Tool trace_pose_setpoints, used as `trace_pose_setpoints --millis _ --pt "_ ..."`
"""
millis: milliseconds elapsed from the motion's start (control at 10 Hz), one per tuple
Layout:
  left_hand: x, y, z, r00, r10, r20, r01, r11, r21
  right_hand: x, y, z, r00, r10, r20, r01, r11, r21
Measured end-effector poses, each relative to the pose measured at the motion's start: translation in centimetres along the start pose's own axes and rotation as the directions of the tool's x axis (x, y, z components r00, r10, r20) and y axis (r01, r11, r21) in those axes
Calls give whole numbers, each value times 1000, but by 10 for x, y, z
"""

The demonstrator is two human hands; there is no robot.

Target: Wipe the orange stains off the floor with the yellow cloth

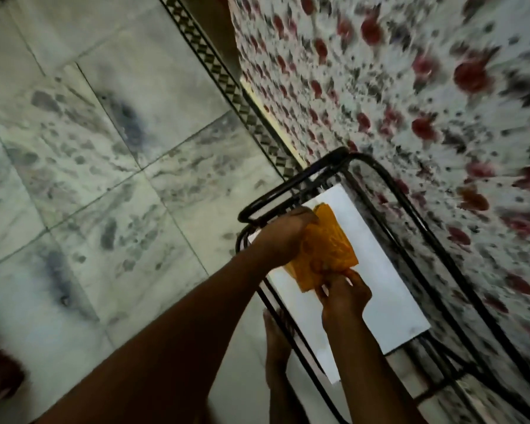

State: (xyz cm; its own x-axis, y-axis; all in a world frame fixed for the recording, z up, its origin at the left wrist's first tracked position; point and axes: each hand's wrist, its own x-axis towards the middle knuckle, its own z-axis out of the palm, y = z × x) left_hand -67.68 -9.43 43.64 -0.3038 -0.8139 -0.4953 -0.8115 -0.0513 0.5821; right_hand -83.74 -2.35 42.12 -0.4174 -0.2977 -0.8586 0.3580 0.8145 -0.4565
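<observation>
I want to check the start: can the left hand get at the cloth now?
Probably yes: the left hand already seems to grip the cloth at its upper edge, with nothing between them.

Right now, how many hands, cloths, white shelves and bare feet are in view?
Hands: 2, left and right, both gripping the cloth
Cloths: 1
White shelves: 1
Bare feet: 1
Total: 5

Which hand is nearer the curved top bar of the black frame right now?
Left. The left hand grips the yellow cloth right beside the black frame's top bar. The right hand grips the cloth's lower edge, farther away over the white board.
</observation>
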Motion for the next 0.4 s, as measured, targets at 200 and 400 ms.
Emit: trace_pose_setpoints --millis 200,400 --pt "-5 -16 15 999 -14 -47 22 985 169 24 6 -5 998 62 -6 -62 991 -122" --pt "-63 17 -19 965 -48 -258 11 989 -145 -40 -28 -21 988 -149 42 154 965 -214"
